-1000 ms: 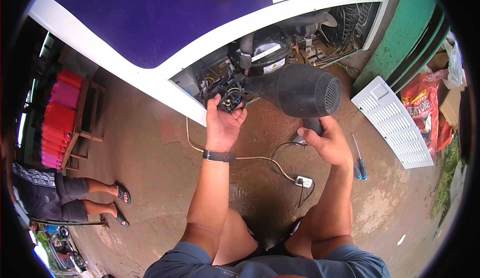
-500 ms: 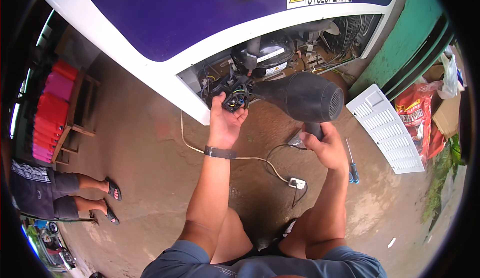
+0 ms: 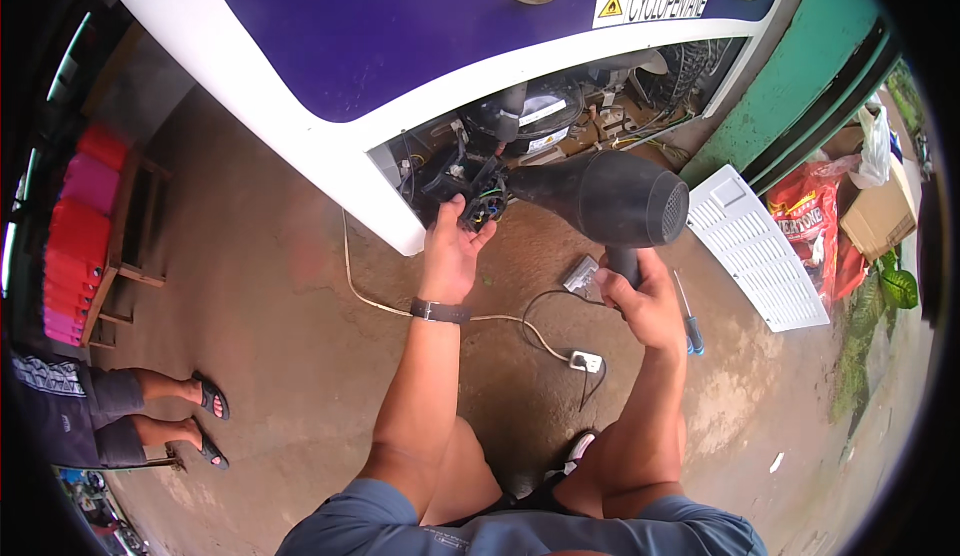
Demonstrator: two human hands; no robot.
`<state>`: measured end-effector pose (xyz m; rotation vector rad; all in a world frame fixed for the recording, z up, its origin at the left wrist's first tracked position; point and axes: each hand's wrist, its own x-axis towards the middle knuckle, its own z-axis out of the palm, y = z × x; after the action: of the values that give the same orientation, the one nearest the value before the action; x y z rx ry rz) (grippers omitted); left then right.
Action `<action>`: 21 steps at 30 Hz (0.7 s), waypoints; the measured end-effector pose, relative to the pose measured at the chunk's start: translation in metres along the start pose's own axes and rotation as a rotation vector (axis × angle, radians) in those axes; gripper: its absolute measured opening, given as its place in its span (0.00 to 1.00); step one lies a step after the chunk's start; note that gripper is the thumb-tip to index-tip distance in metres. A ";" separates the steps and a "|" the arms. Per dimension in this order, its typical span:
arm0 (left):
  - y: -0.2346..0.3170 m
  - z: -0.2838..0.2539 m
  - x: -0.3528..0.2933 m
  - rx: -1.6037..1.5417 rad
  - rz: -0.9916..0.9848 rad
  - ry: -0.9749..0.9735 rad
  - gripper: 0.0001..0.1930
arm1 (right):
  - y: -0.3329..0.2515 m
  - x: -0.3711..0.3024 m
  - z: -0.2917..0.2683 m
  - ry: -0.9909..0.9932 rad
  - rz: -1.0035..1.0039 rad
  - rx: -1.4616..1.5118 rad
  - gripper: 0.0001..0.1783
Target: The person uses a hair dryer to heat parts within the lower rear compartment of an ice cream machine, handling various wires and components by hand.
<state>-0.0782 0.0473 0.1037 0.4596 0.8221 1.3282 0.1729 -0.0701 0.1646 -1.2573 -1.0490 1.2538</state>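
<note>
Black plastic hair dryer (image 3: 605, 194) with a bulbous body and round mesh end, right of the centre of the frame. Gripped there by the right hand (image 3: 645, 301), closed around the stubby black handle (image 3: 625, 266), with the forearm (image 3: 650, 416) rising steeply from the lower edge. Nozzle (image 3: 535, 184) pointed left, just beside a black electrical part (image 3: 487, 204) with loose coloured wires, near the centre of the frame. Held at the compartment's mouth by the left hand (image 3: 455, 256): grip of thumb and bent fingers set about the part's lower side, palm turned up, dark strap (image 3: 440, 311) around the wrist.

Across the upper middle, a purple cabinet with a broad white frame (image 3: 300, 156), open along its lower side. Inside this compartment: a rounded black compressor (image 3: 545, 128) with white labels, a dark sleeved pipe (image 3: 511, 111), thin yellow wires (image 3: 665, 151) toward the right end.

At the right of the frame, a shiny red plastic bag (image 3: 805, 226), contents impossible to tell; beside it, a brown cardboard box (image 3: 880, 211) and a whitish thin plastic bag (image 3: 873, 146). Left of these, a white louvred panel (image 3: 765, 256). Below centre, on the brown concrete floor (image 3: 330, 376), a white socket block (image 3: 585, 361) on a pale cable (image 3: 500, 316).
</note>
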 end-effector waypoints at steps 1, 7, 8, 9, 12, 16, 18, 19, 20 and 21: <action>0.001 0.001 0.001 -0.004 -0.009 -0.012 0.13 | -0.003 -0.003 0.003 0.013 -0.010 -0.005 0.22; -0.003 0.003 -0.003 0.020 0.044 -0.038 0.11 | -0.015 -0.012 0.038 0.056 -0.070 -0.035 0.22; -0.004 0.003 -0.001 0.045 0.059 -0.023 0.11 | -0.016 -0.012 0.045 0.067 -0.076 -0.046 0.22; -0.006 0.004 0.000 0.070 0.074 -0.010 0.10 | -0.016 -0.013 0.051 0.068 -0.078 -0.114 0.24; -0.007 0.002 -0.001 0.086 0.072 -0.036 0.10 | -0.026 -0.015 0.075 0.087 -0.101 -0.246 0.27; -0.006 -0.009 0.004 0.095 0.050 -0.064 0.10 | -0.053 -0.018 0.104 0.082 -0.081 -0.410 0.32; -0.007 -0.007 0.003 0.096 0.032 -0.099 0.10 | -0.051 -0.015 0.107 0.103 -0.147 -0.446 0.32; -0.009 -0.005 0.002 0.090 0.038 -0.099 0.12 | -0.050 -0.014 0.108 0.099 -0.213 -0.478 0.32; -0.008 -0.005 0.001 0.085 0.051 -0.096 0.13 | -0.054 -0.014 0.112 0.114 -0.215 -0.482 0.32; -0.007 -0.004 0.000 0.084 0.046 -0.109 0.13 | -0.060 -0.014 0.117 0.111 -0.169 -0.467 0.32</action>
<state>-0.0770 0.0455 0.0960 0.6148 0.7829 1.3027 0.0606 -0.0686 0.2339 -1.5296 -1.3848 0.8236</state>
